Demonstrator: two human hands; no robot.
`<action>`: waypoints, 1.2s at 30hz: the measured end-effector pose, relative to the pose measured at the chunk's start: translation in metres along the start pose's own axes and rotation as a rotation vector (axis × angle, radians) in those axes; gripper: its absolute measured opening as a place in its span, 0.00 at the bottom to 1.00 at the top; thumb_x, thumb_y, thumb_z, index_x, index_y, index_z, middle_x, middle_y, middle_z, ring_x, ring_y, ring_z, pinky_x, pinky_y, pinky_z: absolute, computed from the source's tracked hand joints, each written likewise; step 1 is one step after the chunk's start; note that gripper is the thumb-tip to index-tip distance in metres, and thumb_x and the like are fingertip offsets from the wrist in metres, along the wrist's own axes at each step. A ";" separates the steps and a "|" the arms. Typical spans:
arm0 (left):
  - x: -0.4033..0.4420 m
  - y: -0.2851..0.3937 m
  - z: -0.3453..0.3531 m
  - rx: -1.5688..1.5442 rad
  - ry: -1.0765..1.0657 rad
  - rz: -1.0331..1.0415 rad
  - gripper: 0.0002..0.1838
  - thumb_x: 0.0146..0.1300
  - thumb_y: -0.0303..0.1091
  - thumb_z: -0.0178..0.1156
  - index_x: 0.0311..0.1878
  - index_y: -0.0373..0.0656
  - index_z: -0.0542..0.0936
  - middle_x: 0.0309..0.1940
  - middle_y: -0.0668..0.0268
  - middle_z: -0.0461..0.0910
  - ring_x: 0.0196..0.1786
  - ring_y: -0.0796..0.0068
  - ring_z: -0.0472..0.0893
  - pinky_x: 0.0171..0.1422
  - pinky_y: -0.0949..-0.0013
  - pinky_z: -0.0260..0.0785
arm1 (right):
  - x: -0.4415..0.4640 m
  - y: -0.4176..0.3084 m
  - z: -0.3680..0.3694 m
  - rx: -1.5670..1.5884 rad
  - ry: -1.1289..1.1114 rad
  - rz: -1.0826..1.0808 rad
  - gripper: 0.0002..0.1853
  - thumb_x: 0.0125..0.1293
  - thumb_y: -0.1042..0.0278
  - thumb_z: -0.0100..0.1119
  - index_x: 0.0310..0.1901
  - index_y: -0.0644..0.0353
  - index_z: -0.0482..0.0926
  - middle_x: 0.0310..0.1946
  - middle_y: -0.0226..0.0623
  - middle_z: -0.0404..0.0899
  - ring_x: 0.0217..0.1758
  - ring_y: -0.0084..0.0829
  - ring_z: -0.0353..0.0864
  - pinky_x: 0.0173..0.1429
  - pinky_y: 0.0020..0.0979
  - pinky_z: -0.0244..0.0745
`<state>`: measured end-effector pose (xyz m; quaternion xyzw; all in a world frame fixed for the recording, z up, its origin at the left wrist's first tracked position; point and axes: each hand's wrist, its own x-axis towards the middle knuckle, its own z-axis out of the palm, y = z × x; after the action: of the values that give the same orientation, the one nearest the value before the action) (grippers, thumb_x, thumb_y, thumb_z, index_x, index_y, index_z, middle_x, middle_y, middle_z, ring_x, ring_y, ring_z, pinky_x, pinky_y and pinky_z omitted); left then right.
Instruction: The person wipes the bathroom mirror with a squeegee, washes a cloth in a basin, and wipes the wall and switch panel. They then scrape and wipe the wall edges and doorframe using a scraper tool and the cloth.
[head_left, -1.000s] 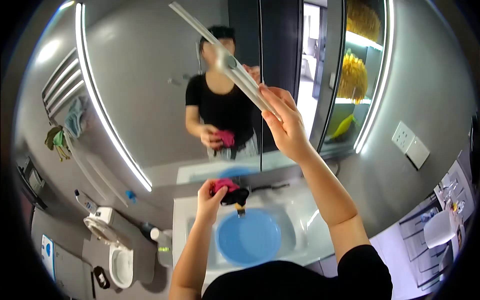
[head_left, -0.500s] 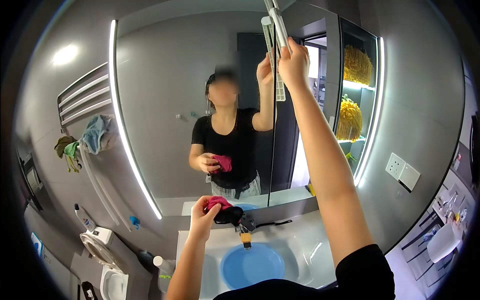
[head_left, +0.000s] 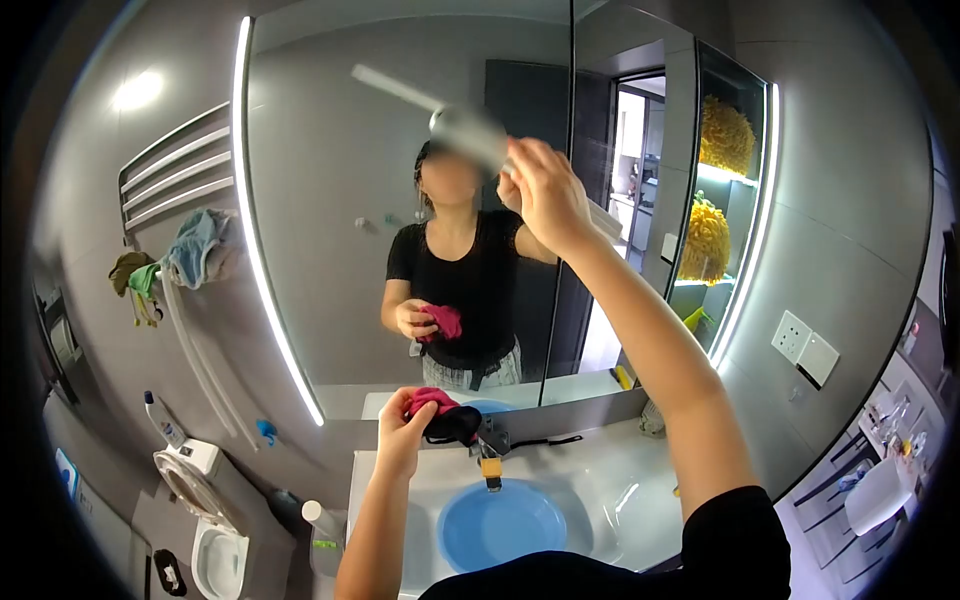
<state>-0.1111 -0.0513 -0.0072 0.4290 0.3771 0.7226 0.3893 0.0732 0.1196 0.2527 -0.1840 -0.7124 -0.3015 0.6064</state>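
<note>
My right hand (head_left: 548,195) is raised in front of the mirror (head_left: 340,200), its fingers closed round a long white tool (head_left: 400,88). Part of the tool is blurred, and one end slants up to the left. Low on the left, my left hand (head_left: 403,432) grips a pink and black cloth (head_left: 450,421) just above the faucet (head_left: 491,470). A blue basin (head_left: 502,525) sits in the white sink (head_left: 610,500) below. The mirror shows the reflection of a person in a black top with a pink cloth in one hand.
A towel rack (head_left: 175,170) and hanging cloths (head_left: 200,250) are on the left wall, with a toilet (head_left: 220,560) below. Lit shelves (head_left: 722,175) hold yellow fluffy things at the right. A socket (head_left: 791,335) is on the right wall.
My right hand has moved down and left from high on the mirror, and the tool has swung from nearly upright to slanting left. My left hand still holds the cloth over the sink.
</note>
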 end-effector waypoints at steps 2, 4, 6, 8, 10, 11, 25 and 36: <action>-0.002 0.001 -0.002 0.004 0.006 -0.005 0.08 0.61 0.23 0.61 0.44 0.35 0.78 0.36 0.70 0.79 0.39 0.83 0.77 0.47 0.79 0.70 | -0.010 0.004 -0.003 0.095 -0.072 -0.196 0.20 0.60 0.75 0.57 0.56 0.58 0.75 0.50 0.36 0.76 0.43 0.43 0.78 0.49 0.39 0.77; -0.002 0.001 -0.004 0.034 0.011 -0.003 0.08 0.61 0.22 0.61 0.44 0.35 0.78 0.36 0.69 0.79 0.39 0.83 0.77 0.48 0.79 0.70 | 0.002 0.023 -0.006 0.106 -0.056 -0.116 0.21 0.61 0.75 0.57 0.57 0.57 0.75 0.51 0.38 0.77 0.45 0.43 0.79 0.52 0.39 0.76; -0.001 0.002 -0.005 0.021 0.023 0.002 0.08 0.61 0.23 0.61 0.44 0.35 0.78 0.36 0.69 0.79 0.39 0.83 0.77 0.48 0.79 0.70 | 0.034 0.052 -0.005 0.133 0.076 -0.064 0.20 0.63 0.74 0.56 0.58 0.57 0.75 0.49 0.39 0.78 0.48 0.44 0.79 0.53 0.39 0.76; -0.001 0.003 -0.005 0.009 0.031 0.012 0.08 0.61 0.23 0.61 0.44 0.35 0.78 0.37 0.69 0.79 0.39 0.82 0.77 0.47 0.78 0.70 | 0.071 0.078 -0.008 0.093 0.176 -0.068 0.18 0.65 0.73 0.54 0.57 0.57 0.76 0.49 0.41 0.78 0.50 0.44 0.79 0.54 0.40 0.75; -0.003 0.003 -0.003 0.013 0.037 0.002 0.08 0.61 0.24 0.61 0.44 0.35 0.78 0.36 0.69 0.79 0.39 0.82 0.77 0.47 0.78 0.70 | 0.101 0.095 -0.013 0.032 0.186 -0.088 0.18 0.66 0.72 0.53 0.57 0.58 0.76 0.50 0.43 0.78 0.51 0.45 0.79 0.55 0.39 0.75; -0.004 0.002 -0.003 0.016 0.039 -0.003 0.08 0.61 0.24 0.61 0.44 0.35 0.78 0.36 0.69 0.79 0.39 0.82 0.77 0.47 0.78 0.70 | 0.112 0.101 -0.014 -0.010 0.193 -0.115 0.18 0.67 0.72 0.54 0.58 0.59 0.76 0.50 0.44 0.79 0.52 0.45 0.79 0.54 0.37 0.75; -0.004 -0.019 -0.004 -0.007 0.065 -0.050 0.06 0.62 0.23 0.60 0.42 0.36 0.77 0.35 0.70 0.79 0.38 0.83 0.77 0.46 0.79 0.70 | -0.052 0.060 -0.033 -0.070 -0.214 -0.406 0.23 0.56 0.75 0.61 0.57 0.60 0.77 0.52 0.33 0.79 0.40 0.33 0.77 0.49 0.33 0.78; -0.014 -0.039 0.006 -0.021 0.054 -0.149 0.07 0.64 0.26 0.60 0.44 0.38 0.76 0.37 0.68 0.79 0.38 0.83 0.79 0.44 0.79 0.73 | -0.254 0.016 -0.058 0.019 -0.577 -0.396 0.21 0.57 0.72 0.55 0.55 0.57 0.78 0.53 0.28 0.75 0.39 0.29 0.72 0.41 0.29 0.70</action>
<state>-0.0917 -0.0467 -0.0441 0.3759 0.4109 0.7069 0.4361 0.1770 0.1199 0.0134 -0.1142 -0.8790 -0.3424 0.3116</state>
